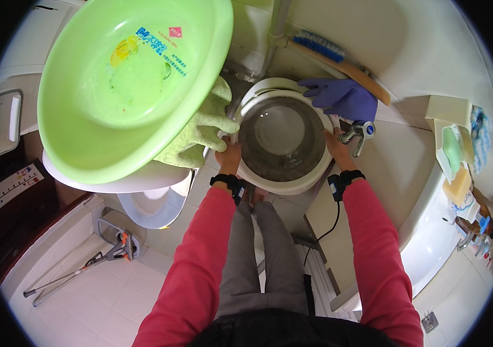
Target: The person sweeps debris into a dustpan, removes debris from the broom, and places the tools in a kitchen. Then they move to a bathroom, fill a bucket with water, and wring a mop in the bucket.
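Note:
A round white basin [287, 187] with murky grey water stands in front of me, its rim between my two hands. On its left side my left hand [229, 156] grips the rim, close to the fingers of a pale green glove [194, 139]. My right hand [338, 149] holds the rim on the other side, beside a chrome tap [359, 135]. Some round pale shape shows through the water; I cannot tell what it is. A purple rubber glove [346, 99] lies just beyond the right part of the rim, under a wooden-handled brush [337, 63] with blue and white bristles.
A large light green basin [133, 86] rests at the upper left, above a toilet seat [155, 208]. To the right are a white sink [428, 243] and a soap holder [446, 160]. A mop [116, 251] lies lower left. A black cable [331, 230] hangs from my right wrist.

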A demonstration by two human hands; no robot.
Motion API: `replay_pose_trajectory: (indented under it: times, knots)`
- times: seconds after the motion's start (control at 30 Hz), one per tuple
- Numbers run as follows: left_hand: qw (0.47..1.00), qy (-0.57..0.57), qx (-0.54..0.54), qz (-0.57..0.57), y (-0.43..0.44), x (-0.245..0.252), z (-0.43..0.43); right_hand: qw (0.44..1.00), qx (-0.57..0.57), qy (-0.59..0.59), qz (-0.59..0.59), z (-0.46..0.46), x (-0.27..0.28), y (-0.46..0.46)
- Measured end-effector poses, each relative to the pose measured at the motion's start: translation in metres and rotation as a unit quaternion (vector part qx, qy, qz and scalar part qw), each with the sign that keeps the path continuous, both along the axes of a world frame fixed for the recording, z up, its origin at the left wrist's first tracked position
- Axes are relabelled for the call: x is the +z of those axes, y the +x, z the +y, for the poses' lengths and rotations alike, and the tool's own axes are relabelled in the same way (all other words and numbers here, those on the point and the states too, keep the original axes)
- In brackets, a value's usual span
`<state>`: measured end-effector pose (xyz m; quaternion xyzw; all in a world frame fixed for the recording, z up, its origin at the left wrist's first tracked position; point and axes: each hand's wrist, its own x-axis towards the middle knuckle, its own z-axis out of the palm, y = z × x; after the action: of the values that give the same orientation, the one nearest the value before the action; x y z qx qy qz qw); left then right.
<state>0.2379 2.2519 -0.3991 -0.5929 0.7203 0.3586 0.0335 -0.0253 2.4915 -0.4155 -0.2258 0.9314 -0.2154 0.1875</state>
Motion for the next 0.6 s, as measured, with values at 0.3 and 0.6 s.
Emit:
replay_pose_trajectory:
  times: [0.3,0.6]
  knots:
    - [0.982,0.098,0.125,0.106,0.028,0.081,0.034,0.986,-0.016,-0.15,0.071,-0.023,0.056,0.007]
    - [0.971,0.036,0.152,0.179,0.026,0.171,0.065,0.99,-0.061,-0.054,0.117,-0.008,0.095,-0.002]
